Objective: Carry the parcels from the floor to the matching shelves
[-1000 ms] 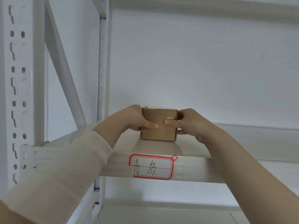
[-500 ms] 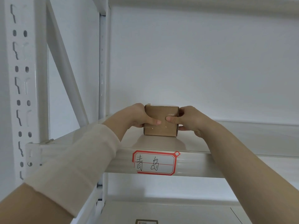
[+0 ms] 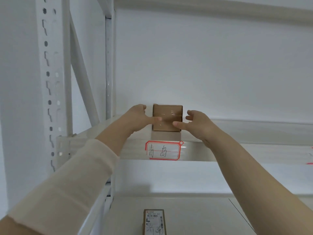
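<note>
One cardboard parcel on labelled shelf; left hand at 9, right hand at 3, both spread open, gripping nothing; second parcel below.

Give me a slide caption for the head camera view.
Both hands open beside a small cardboard parcel resting on the labelled shelf.

left hand: raised, arm stretched forward, fingers loosely spread, thumb pointing right, gripping nothing | right hand: raised level with it, arm stretched forward, fingers apart and curled, thumb pointing left | left forearm in a cream sleeve, right forearm bare
</note>
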A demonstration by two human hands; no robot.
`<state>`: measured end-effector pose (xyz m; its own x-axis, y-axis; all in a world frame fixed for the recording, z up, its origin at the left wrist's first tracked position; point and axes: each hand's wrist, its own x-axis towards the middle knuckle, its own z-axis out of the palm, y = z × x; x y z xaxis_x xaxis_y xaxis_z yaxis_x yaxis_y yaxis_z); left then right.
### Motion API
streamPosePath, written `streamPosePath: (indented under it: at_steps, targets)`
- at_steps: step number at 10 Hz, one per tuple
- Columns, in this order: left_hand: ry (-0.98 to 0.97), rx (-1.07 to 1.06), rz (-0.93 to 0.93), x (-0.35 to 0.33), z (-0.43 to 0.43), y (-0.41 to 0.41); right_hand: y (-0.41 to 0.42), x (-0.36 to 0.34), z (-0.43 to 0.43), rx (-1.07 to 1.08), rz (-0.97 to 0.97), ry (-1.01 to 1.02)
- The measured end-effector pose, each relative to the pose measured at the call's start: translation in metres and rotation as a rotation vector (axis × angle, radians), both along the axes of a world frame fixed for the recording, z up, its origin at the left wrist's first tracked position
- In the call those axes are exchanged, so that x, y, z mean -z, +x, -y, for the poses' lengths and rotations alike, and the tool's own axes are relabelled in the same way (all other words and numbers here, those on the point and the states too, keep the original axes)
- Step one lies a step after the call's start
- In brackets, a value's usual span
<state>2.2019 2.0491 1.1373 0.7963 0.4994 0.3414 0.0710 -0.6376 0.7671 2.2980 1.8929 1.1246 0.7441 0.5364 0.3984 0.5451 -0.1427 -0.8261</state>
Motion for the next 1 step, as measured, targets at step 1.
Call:
streamPosePath:
  at_steps: [1]
  targets:
    - [-0.018, 0.012, 0.089, 0.0047, 0.0268, -0.0283, -0.0374, 0.0028, 0.0188, 0.011, 0.029, 0.044]
